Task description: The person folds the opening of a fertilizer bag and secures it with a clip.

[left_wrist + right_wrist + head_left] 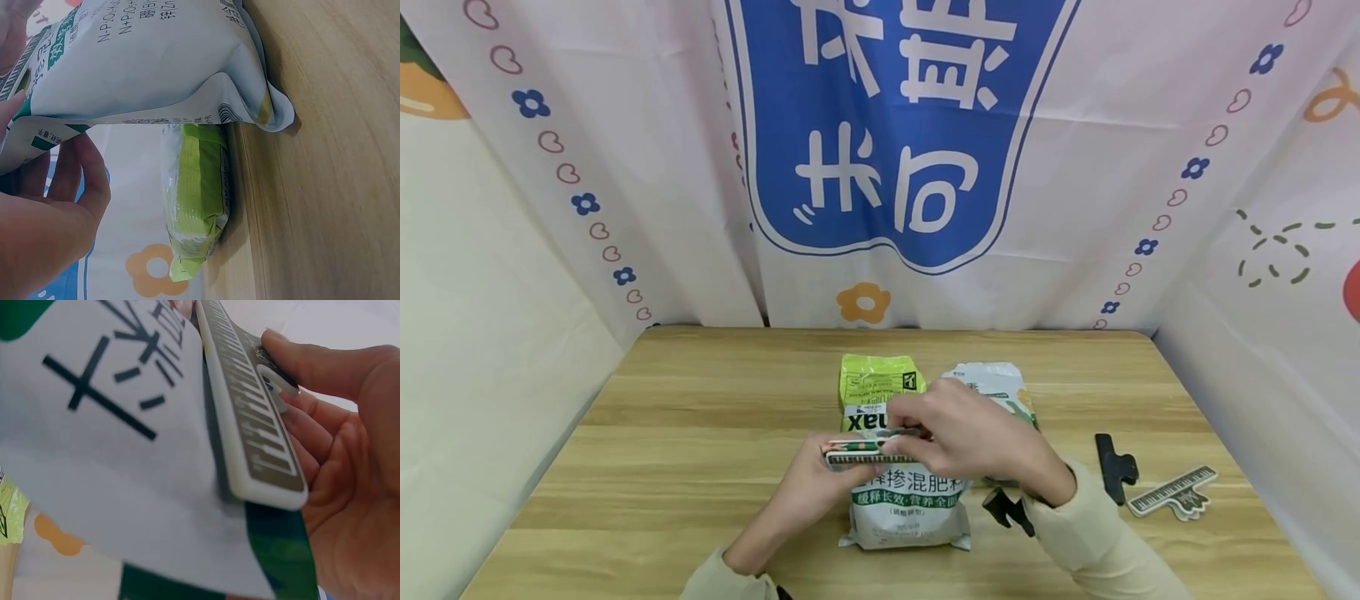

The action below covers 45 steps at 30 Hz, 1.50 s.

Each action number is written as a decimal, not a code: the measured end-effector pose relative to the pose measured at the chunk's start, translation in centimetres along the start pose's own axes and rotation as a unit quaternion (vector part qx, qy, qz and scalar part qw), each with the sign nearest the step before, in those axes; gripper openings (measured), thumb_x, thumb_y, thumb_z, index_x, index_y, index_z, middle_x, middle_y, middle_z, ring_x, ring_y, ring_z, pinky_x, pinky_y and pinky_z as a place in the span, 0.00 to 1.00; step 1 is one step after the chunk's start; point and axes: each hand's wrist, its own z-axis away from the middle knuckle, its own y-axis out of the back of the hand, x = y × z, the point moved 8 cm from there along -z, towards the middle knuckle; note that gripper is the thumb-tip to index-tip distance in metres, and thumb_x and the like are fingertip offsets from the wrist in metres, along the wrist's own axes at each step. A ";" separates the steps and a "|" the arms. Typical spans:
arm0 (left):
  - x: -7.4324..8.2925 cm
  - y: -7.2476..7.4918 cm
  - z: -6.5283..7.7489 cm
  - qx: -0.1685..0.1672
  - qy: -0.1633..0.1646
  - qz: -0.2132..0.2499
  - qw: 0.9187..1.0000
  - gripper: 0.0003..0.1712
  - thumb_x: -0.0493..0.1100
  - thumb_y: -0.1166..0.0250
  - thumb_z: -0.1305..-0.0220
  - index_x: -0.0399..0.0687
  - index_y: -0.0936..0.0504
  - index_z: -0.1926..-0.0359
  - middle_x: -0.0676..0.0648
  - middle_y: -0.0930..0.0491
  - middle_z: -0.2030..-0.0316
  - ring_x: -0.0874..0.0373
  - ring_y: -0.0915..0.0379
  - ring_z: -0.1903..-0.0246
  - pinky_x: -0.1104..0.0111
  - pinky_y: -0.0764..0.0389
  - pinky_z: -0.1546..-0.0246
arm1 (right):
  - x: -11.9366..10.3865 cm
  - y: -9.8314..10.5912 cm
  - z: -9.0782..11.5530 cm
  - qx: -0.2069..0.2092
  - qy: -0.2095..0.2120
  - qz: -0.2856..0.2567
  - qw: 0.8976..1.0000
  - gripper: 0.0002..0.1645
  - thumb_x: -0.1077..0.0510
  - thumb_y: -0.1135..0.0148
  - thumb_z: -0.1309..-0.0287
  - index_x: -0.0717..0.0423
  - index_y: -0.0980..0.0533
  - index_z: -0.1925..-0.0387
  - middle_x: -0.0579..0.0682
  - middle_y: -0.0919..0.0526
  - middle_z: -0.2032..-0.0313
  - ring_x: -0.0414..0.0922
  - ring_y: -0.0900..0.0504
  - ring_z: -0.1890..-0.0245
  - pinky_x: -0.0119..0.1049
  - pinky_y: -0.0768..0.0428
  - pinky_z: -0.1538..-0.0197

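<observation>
Both hands (925,454) on bag clip (853,451)

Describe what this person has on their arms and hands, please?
Both arms wear long, pale cream sleeves that reach the wrists. The left hand and right hand are bare, with no gloves. A dark band or strap shows at the right wrist, just past the cuff. I can make out no rings or other markings.
</observation>
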 end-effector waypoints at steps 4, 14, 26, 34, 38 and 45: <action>0.1 0.0 0.0 0.001 0.000 0.002 1.000 0.16 0.35 0.26 0.37 0.31 0.13 0.49 0.31 0.11 0.53 0.63 0.11 0.58 0.70 0.12 0.52 | -0.1 0.0 -0.1 0.000 0.001 0.000 1.000 0.12 0.52 0.31 0.30 0.48 0.22 0.70 0.36 0.30 0.83 0.24 0.39 0.84 0.21 0.36 0.80; -0.2 0.1 -0.2 0.011 0.005 0.007 1.000 0.16 0.38 0.26 0.35 0.34 0.12 0.49 0.38 0.09 0.54 0.63 0.11 0.57 0.70 0.12 0.53 | 0.8 -0.4 -0.3 -0.017 -0.038 -0.029 0.999 0.07 0.52 0.28 0.33 0.49 0.19 0.64 0.35 0.34 0.83 0.27 0.42 0.84 0.23 0.41 0.79; -0.4 0.4 -0.3 0.026 0.015 0.002 1.000 0.16 0.38 0.24 0.37 0.34 0.11 0.50 0.37 0.10 0.53 0.66 0.12 0.58 0.71 0.12 0.53 | 3.3 -0.2 1.0 -0.047 -0.045 -0.145 0.987 0.24 0.45 0.29 0.33 0.54 0.20 0.43 0.47 0.07 0.53 0.35 0.09 0.56 0.32 0.12 0.48; -0.4 0.2 -0.5 0.031 0.021 -0.012 0.999 0.15 0.41 0.23 0.38 0.39 0.10 0.51 0.40 0.09 0.53 0.63 0.10 0.59 0.70 0.12 0.54 | 5.7 1.9 3.8 0.005 -0.092 -0.175 0.980 0.30 0.48 0.26 0.35 0.49 0.24 0.36 0.44 0.12 0.44 0.41 0.12 0.44 0.40 0.14 0.38; -0.6 0.2 -0.5 0.032 0.029 -0.011 0.999 0.15 0.41 0.23 0.39 0.40 0.09 0.52 0.41 0.08 0.54 0.63 0.10 0.60 0.70 0.12 0.54 | 6.8 1.1 5.0 0.015 -0.107 -0.199 0.974 0.34 0.50 0.25 0.36 0.51 0.26 0.33 0.46 0.15 0.39 0.45 0.14 0.39 0.40 0.17 0.35; -0.7 0.2 -0.4 0.032 0.031 -0.007 0.999 0.16 0.40 0.23 0.38 0.37 0.10 0.51 0.40 0.09 0.54 0.63 0.10 0.59 0.70 0.12 0.54 | 8.3 -2.4 7.0 0.026 -0.119 -0.249 0.961 0.41 0.52 0.24 0.39 0.55 0.31 0.29 0.55 0.18 0.36 0.51 0.17 0.36 0.37 0.20 0.32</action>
